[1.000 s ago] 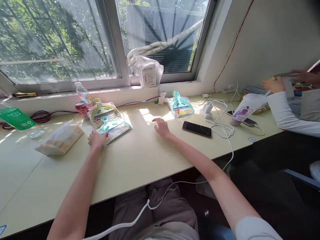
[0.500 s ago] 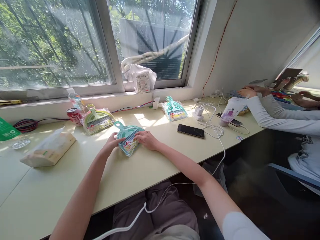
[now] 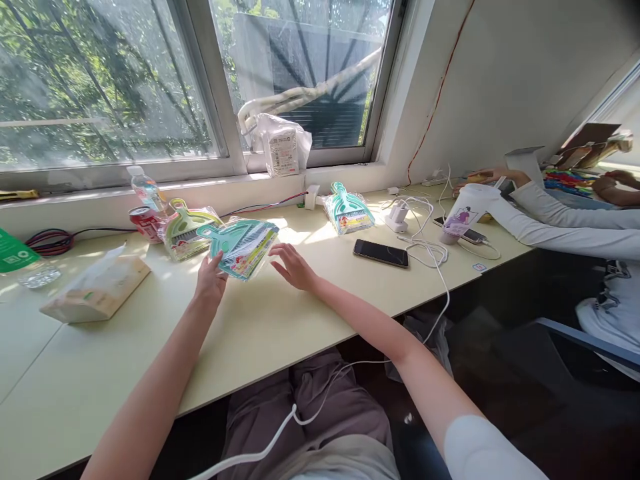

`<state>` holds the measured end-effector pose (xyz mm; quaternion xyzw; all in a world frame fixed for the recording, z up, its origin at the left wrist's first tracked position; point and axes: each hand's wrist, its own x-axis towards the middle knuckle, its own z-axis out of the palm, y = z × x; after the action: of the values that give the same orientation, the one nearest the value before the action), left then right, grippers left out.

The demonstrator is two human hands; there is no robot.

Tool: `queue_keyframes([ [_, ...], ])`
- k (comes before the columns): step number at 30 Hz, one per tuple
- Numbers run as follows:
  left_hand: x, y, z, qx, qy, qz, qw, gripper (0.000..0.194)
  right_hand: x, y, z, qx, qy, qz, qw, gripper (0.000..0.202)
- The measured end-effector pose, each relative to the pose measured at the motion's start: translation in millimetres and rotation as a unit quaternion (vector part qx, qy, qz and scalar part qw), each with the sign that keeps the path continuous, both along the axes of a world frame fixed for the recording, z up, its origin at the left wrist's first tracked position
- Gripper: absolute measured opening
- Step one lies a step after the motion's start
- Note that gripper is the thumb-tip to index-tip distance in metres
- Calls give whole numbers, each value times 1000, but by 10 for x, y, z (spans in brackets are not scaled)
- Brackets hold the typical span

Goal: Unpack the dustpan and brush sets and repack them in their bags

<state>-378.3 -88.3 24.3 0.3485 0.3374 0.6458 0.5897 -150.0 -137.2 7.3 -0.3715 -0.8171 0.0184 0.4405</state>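
Note:
A teal mini dustpan and brush set (image 3: 241, 247), in clear wrap with a printed label, is tilted just above the table. My left hand (image 3: 213, 275) grips its left edge, the thumb on top. Beside its right edge rests my right hand (image 3: 294, 267), fingers apart and holding nothing. Behind the held set lies a yellow-green dustpan set (image 3: 186, 227), partly covered by it in this view. Another teal dustpan set (image 3: 347, 212) lies near the wall, to the right.
A black phone (image 3: 381, 253), a white charger (image 3: 397, 217) with looped cables and a printed drink cup (image 3: 463, 217) are on the right. At left stand a tissue pack (image 3: 97, 287), a red can (image 3: 146, 223) and a bottle (image 3: 145, 187). Co-workers' arms (image 3: 550, 213) reach in from the far right.
My left hand has lifted and tilted the teal dustpan set up from the table, leftward. My right hand has come off it and opened.

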Motion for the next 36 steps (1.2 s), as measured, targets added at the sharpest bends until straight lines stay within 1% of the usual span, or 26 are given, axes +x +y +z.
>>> queue_keyframes([
  [3, 1, -35, 28, 11, -15, 1, 1000, 22, -22, 73, -59, -92, 73, 11, 993, 39],
  [5, 8, -53, 25, 18, -7, -7, 1000, 19, -40, 144, -105, -172, 157, 21, 972, 43],
  [6, 17, -62, 17, 20, 1, -18, 1000, 19, -44, 179, -125, -219, 211, 28, 952, 41],
  [7, 31, -70, 6, 22, 9, -32, 999, 20, -42, 211, -140, -268, 267, 39, 925, 37],
  [9, 67, -85, -22, 28, 27, -68, 997, 25, -23, 255, -162, -352, 370, 64, 858, 28],
  [11, 101, -98, -50, 34, 56, -107, 992, 33, 14, 274, -175, -388, 454, 82, 798, 27],
  [12, 110, -101, -61, 34, 74, -126, 989, 37, 36, 276, -179, -391, 488, 85, 776, 30],
  [14, 102, -98, -73, 38, 110, -160, 980, 47, 83, 274, -180, -388, 532, 83, 748, 36],
  [15, 85, -92, -73, 41, 127, -173, 976, 50, 106, 272, -175, -389, 541, 83, 741, 38],
  [17, 30, -72, -65, 50, 157, -182, 970, 54, 145, 264, -151, -399, 537, 87, 738, 43],
  [20, -53, -46, -44, 53, 199, -172, 963, 56, 176, 239, -87, -400, 514, 100, 752, 47],
  [23, -91, -37, -30, 33, 234, -150, 960, 57, 186, 193, -13, -397, 492, 100, 768, 43],
  [25, -126, -23, -20, 18, 238, -115, 964, 54, 211, 164, 29, -402, 486, 93, 770, 39],
  [26, -165, -7, -11, 12, 231, -85, 969, 49, 235, 156, 45, -405, 487, 88, 769, 37],
  [27, -226, 17, 1, 5, 216, -40, 975, 42, 268, 155, 57, -407, 489, 84, 767, 35],
  [29, -422, 90, 35, -21, 174, 93, 980, 25, 350, 172, 66, -405, 502, 74, 760, 34],
  [30, -553, 134, 54, -42, 150, 183, 971, 21, 394, 190, 64, -401, 515, 68, 755, 33],
  [31, -699, 179, 74, -61, 135, 264, 953, 23, 434, 211, 57, -394, 531, 61, 748, 32],
  [32, -849, 220, 93, -68, 132, 322, 935, 26, 468, 233, 47, -385, 550, 55, 739, 31],
  [34, -1130, 266, 125, -65, 149, 382, 910, 28, 509, 272, 25, -368, 585, 46, 721, 28],
  [36, -1339, 242, 156, -48, 227, 464, 855, 20, 515, 291, 11, -360, 605, 46, 709, 26],
])
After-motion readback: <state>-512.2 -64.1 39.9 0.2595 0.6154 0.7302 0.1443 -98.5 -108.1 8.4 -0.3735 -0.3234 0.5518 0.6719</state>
